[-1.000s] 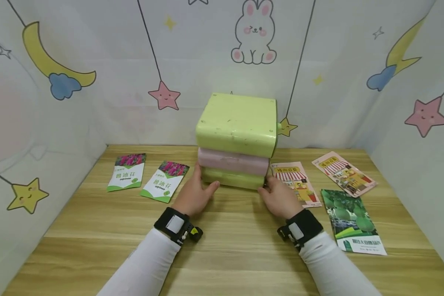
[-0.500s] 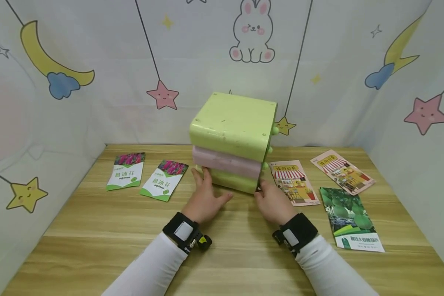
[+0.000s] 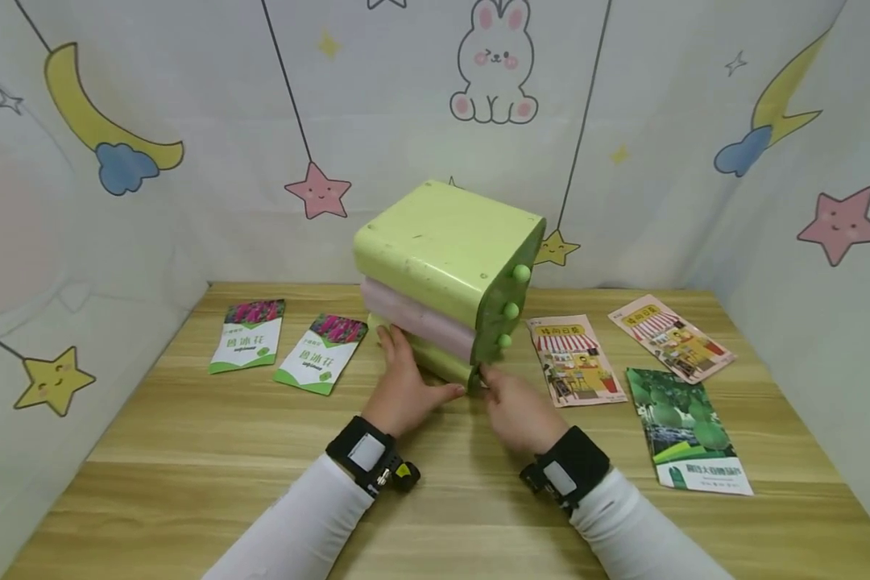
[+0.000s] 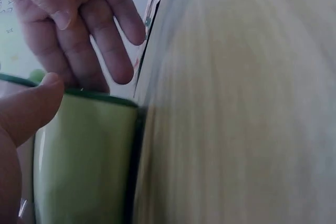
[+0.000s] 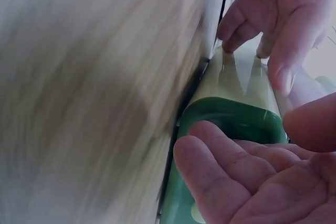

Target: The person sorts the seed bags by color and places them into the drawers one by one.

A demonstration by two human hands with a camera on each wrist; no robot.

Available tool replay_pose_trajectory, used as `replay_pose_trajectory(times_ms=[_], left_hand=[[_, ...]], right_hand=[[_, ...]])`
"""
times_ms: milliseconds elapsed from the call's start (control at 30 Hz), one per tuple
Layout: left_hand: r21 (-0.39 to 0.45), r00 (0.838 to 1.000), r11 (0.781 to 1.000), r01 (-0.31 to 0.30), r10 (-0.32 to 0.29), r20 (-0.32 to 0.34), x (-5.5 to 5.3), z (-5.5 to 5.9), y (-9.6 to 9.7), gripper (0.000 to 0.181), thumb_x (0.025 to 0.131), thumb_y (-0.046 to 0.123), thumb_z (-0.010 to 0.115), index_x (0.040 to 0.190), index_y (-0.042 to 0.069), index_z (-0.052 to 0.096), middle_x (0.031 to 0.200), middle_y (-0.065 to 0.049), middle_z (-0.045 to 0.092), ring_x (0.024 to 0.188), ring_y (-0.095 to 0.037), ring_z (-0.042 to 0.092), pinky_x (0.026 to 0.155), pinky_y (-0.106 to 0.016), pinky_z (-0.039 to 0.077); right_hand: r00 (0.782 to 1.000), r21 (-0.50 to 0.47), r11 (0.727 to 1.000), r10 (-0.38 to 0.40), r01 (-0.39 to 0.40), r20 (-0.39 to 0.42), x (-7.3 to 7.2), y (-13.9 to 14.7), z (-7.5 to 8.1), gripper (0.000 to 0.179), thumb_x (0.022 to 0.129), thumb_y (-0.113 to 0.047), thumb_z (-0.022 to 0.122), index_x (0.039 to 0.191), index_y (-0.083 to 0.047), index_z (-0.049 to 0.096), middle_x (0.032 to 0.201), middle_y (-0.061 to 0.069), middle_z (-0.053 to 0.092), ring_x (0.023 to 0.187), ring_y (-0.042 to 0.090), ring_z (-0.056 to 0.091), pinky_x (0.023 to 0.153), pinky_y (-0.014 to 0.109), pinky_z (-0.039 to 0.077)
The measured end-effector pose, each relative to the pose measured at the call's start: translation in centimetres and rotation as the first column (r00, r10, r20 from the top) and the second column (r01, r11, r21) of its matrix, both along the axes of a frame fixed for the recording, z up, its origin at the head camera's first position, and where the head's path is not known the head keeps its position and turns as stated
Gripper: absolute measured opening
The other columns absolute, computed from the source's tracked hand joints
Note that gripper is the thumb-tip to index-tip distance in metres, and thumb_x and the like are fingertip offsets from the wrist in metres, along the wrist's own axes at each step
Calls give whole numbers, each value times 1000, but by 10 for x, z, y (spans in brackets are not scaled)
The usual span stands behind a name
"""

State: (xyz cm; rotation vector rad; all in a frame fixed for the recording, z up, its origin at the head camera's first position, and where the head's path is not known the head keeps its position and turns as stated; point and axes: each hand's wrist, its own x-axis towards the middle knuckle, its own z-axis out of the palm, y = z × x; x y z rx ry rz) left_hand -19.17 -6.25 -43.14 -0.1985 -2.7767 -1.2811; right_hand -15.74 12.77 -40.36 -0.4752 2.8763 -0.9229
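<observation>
A three-tier drawer box (image 3: 442, 242), yellow-green with a pink middle tier, stands turned on the table. Its darker green drawer front, with three round knobs, faces right. My left hand (image 3: 406, 395) lays its fingertips on the long side of the bottom tier, thumb stretched towards the near corner. My right hand (image 3: 518, 415) touches the bottom of the drawer front at that corner. In the right wrist view, its straight fingers (image 5: 210, 166) lie against the green front (image 5: 236, 114). The left thumb (image 4: 31, 106) rests by the box's edge in the left wrist view.
Two seed packets with pink flowers, one upright (image 3: 250, 337) and one slanted (image 3: 322, 354), lie left of the box. To the right are two pink packets (image 3: 576, 360) (image 3: 673, 338) and a dark green packet (image 3: 689, 431). A printed cloth wall (image 3: 246, 234) stands close behind.
The drawer box has turned on the table, so its knobbed front now shows more on the right. Its near corner has swung left, and both hands have moved with it, closer together.
</observation>
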Motion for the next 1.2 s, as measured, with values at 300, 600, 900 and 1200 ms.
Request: replay_pose_trajectory(times_ms=[300, 600, 900, 1200], left_hand=[[60, 992, 995, -80, 85, -88, -1, -4, 9, 145, 61, 54, 83, 142, 8, -29, 145, -27, -27, 131, -31, -17, 107, -47, 21], [89, 996, 994, -57, 63, -62, 3, -1, 13, 137, 69, 42, 81, 140, 16, -33, 148, -21, -25, 133, -25, -9, 107, -45, 24], [92, 997, 995, -31, 36, -62, 4, -6, 11, 136, 70, 37, 80, 139, 17, -34, 149, -21, -24, 133, -22, -8, 108, -43, 20], [86, 999, 996, -1, 6, -48, 1, -6, 8, 135, 69, 34, 79, 138, 19, -36, 149, -20, -26, 133, -25, -1, 105, -43, 27]], right_hand=[[995, -112, 991, 82, -76, 54, -12, 11, -1, 44, 95, -4, 41, 139, -2, 42, 130, 15, 53, 108, 20, 53, 89, 41, 47], [968, -183, 950, -248, 252, 41, -62, 58, 1, 48, 96, -12, 37, 141, 6, 32, 136, 26, 42, 123, 34, 37, 102, 50, 33], [983, -260, 948, -175, 182, 52, -77, 54, -2, 58, 95, -7, 39, 147, 5, 15, 147, 26, 24, 129, 36, 27, 108, 49, 23], [979, -247, 947, -198, 203, 47, -80, 52, -4, 59, 96, -10, 39, 148, 1, 14, 144, 27, 29, 123, 39, 35, 103, 52, 31]])
